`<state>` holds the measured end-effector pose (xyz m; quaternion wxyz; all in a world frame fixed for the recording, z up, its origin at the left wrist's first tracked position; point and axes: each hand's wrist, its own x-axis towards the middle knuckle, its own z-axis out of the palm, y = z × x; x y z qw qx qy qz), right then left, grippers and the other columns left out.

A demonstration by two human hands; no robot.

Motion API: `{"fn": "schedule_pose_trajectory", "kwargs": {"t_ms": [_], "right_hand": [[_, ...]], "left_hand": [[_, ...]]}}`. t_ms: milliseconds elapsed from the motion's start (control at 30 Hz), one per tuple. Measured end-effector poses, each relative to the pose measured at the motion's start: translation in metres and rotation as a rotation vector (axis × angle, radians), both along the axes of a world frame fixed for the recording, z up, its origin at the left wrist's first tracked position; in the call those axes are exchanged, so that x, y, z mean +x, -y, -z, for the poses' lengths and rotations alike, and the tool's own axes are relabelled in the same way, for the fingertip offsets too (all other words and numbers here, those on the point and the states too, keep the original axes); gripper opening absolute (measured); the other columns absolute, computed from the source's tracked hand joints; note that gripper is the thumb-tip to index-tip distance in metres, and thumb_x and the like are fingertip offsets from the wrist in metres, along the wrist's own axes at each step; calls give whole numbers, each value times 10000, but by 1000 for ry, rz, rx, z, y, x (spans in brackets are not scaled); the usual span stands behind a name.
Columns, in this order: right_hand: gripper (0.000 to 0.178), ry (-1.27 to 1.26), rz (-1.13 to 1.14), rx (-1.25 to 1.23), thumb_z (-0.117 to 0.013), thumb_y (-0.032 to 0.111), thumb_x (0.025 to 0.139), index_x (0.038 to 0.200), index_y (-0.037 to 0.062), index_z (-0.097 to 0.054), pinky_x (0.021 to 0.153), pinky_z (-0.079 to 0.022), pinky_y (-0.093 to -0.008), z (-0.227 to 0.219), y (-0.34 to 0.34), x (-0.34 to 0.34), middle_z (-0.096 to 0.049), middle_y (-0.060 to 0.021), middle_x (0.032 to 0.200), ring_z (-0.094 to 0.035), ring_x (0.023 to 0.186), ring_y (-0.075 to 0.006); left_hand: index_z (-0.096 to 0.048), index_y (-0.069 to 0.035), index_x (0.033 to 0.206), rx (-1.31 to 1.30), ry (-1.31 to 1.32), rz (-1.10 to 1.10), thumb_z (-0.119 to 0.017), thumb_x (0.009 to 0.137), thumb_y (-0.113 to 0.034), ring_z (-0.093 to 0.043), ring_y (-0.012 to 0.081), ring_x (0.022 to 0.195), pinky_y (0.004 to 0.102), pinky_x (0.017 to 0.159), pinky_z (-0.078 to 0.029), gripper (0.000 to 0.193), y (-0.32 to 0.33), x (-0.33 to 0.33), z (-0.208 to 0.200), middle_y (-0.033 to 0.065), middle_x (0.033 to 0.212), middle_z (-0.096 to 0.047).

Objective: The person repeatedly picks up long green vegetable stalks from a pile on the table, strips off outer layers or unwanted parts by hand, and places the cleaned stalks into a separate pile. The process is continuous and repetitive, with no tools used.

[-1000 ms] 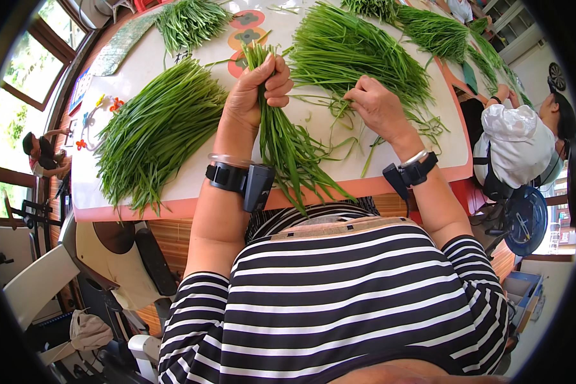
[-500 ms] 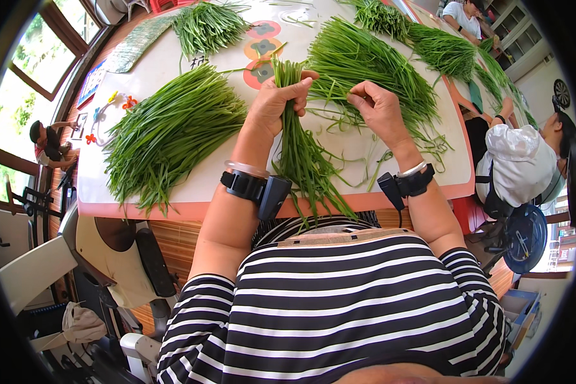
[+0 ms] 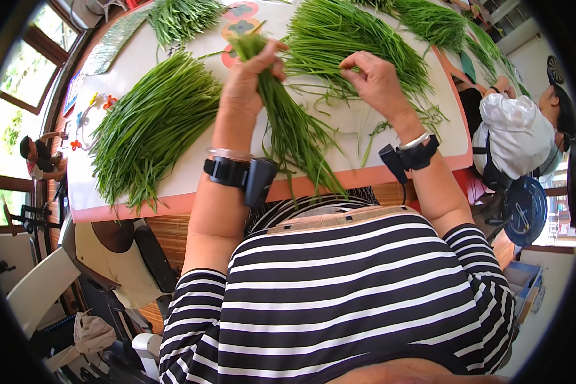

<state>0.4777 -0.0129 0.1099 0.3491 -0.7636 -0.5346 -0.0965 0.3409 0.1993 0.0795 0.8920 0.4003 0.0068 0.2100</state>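
My left hand point(image 3: 246, 83) is closed around a bunch of garlic chives point(image 3: 294, 131), gripping it close to its cut ends. The leafy tips trail down toward the table's front edge. To the right, my right hand point(image 3: 376, 83) has thumb and forefinger pinched together; whatever they hold, if anything, is too small to make out. It is by the near side of a large heap of chives point(image 3: 358, 48). Left of my left hand lies another big heap of chives point(image 3: 157, 125). Loose, thin leaves point(image 3: 432, 116) are scattered below the right-hand heap.
The white table point(image 3: 230, 157) has a pink border along its front edge. More chives point(image 3: 182, 19) lie at the back. A cord with coloured flower shapes point(image 3: 77, 128) sits on the left. A person in white point(image 3: 515, 131) is at the right; a pale chair point(image 3: 45, 275) stands at lower left.
My left hand has moved up and left with the bunch, which now slants more. My right hand, still pinched, has shifted slightly up. The whole view has shifted a little.
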Motion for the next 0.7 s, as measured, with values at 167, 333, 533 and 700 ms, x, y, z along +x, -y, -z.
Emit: {"fn": "schedule_pose_trajectory", "kwargs": {"t_ms": [167,333,533,700], "right_hand": [[130,-4,239,-94,-677,29,812,941,48,-681,586,-471,-273,-10,55,20,-659,-50,904,-596,649,-182],[194,-63,-60,-229,-689,21,777,953,102,-689,698,-504,-338,-1,71,-1,-619,-43,955,-628,819,-225],[126,5,-141,-352,-691,55,801,912,100,-651,702,-505,-350,19,55,-6,-609,-46,948,-626,837,-253],[37,-282,-7,-57,-645,51,881,898,53,-612,644,-479,-285,2,46,0,-645,-42,857,-591,715,-162]], "left_hand": [[-647,-67,1005,-195,211,44,-644,934,-187,-590,194,1005,302,752,-526,140,-21,-4,4,124,1220,-628],[-624,-79,1004,-224,235,87,-613,956,-219,-573,207,972,347,813,-515,148,-15,-3,3,80,1045,-640],[-580,-66,1041,-318,329,330,-563,986,-226,-387,108,650,244,608,-405,171,-21,-8,1,-17,735,-418],[-592,-35,1030,-94,82,197,-609,956,-196,-352,74,553,216,488,-325,178,-6,-9,-6,-21,672,-422]]}}
